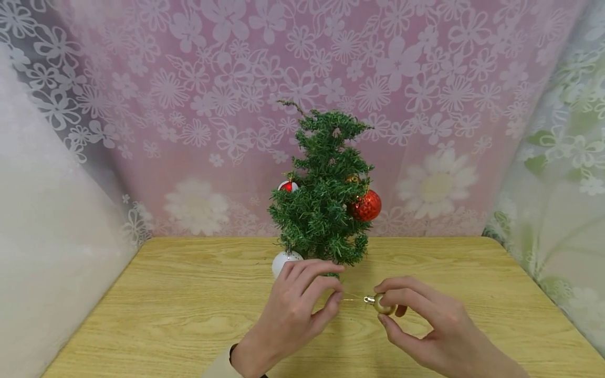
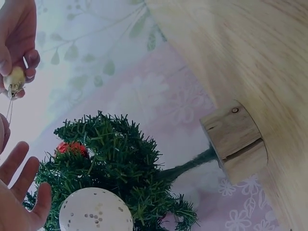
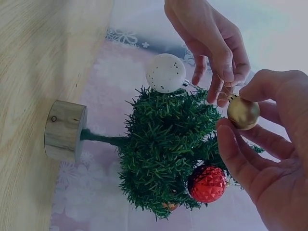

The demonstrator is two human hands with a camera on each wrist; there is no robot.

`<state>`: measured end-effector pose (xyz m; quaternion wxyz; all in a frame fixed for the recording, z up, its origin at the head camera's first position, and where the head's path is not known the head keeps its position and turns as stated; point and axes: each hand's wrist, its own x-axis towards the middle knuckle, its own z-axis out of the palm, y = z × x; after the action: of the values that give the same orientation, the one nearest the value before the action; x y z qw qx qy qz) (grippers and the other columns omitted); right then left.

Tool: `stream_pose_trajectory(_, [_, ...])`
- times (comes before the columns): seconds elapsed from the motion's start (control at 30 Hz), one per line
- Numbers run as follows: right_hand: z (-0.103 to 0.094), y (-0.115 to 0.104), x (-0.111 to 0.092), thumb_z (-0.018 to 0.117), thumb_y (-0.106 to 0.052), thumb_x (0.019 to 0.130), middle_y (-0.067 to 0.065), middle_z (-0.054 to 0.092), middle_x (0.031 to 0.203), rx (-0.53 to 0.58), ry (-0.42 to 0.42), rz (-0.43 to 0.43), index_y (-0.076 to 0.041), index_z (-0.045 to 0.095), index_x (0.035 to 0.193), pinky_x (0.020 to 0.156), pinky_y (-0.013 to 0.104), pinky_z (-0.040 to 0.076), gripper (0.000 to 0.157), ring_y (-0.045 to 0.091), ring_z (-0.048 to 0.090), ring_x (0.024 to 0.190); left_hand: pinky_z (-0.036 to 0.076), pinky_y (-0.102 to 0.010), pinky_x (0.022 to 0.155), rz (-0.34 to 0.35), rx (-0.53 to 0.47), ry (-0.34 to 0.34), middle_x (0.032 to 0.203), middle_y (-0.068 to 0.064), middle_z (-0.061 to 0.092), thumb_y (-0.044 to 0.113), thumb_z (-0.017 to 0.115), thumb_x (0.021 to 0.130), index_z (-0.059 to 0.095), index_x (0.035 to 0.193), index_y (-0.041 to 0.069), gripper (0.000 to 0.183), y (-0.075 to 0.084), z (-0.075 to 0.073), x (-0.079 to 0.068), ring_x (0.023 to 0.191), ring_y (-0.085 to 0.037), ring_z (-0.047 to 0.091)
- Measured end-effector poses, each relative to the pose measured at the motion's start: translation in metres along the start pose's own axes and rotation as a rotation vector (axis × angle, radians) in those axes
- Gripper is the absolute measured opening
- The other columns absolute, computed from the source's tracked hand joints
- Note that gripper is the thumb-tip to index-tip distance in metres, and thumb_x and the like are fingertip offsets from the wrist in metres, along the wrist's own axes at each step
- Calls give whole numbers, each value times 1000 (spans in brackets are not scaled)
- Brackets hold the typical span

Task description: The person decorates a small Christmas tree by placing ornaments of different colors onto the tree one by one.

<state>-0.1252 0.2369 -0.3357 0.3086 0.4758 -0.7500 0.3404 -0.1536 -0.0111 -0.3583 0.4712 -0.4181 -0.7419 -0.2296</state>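
Note:
A small gold Christmas ball (image 3: 243,113) is pinched between the thumb and fingers of my right hand (image 1: 435,320), its silver cap facing left. From the cap a thin gold string (image 1: 352,300) runs to my left hand (image 1: 298,310), whose thumb and index finger pinch the far end. Both hands are in front of a small artificial Christmas tree (image 1: 326,199). A white ball with dots (image 2: 95,211) hangs low on the tree, just behind my left hand. A shiny red ball (image 1: 367,205) hangs on the right side, and a red and white one (image 1: 288,186) on the left.
The tree stands on a round wooden base (image 2: 236,142) on the wood-grain table (image 1: 189,294). Floral curtains (image 1: 236,105) close off the back and both sides. A further gold-orange ornament (image 3: 170,206) shows partly among the branches.

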Motion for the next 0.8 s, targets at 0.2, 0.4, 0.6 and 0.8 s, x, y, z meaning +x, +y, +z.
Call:
stream_pose_trajectory(0.2, [5, 2, 1, 60, -22, 102, 6, 68, 105, 51, 24, -79, -11, 70, 102, 69, 11, 49, 15, 5, 63, 94, 48, -31, 87, -12, 22, 12, 121, -3, 69, 23, 55, 105, 66, 96, 16, 16, 2, 2, -2, 109, -17, 67])
stream_pose_trajectory(0.4, [6, 2, 0, 60, -23, 101, 0, 64, 102, 64, 7, -66, -13, 69, 101, 65, 8, 46, 13, -3, 56, 82, 47, -29, 82, -6, 41, 54, 121, -7, 69, 22, 52, 104, 66, 94, 14, 19, 2, 4, -2, 104, -19, 67])
stream_pose_trajectory(0.6, [9, 2, -2, 61, -26, 102, -9, 59, 94, 42, -31, 3, -19, 64, 95, 63, 4, 41, 10, -7, 49, 73, 49, -32, 85, 63, 102, 54, 111, 0, 72, 21, 52, 103, 66, 97, 15, 16, 4, 4, -1, 104, -16, 69])
stream_pose_trajectory(0.8, [9, -1, 0, 60, -30, 103, -18, 51, 82, -8, -84, 87, -23, 59, 94, 58, 3, 37, 11, -8, 43, 66, 51, -35, 85, 143, 191, 59, 100, 6, 72, 19, 55, 100, 68, 100, 16, 14, 6, 4, 0, 102, -13, 71])
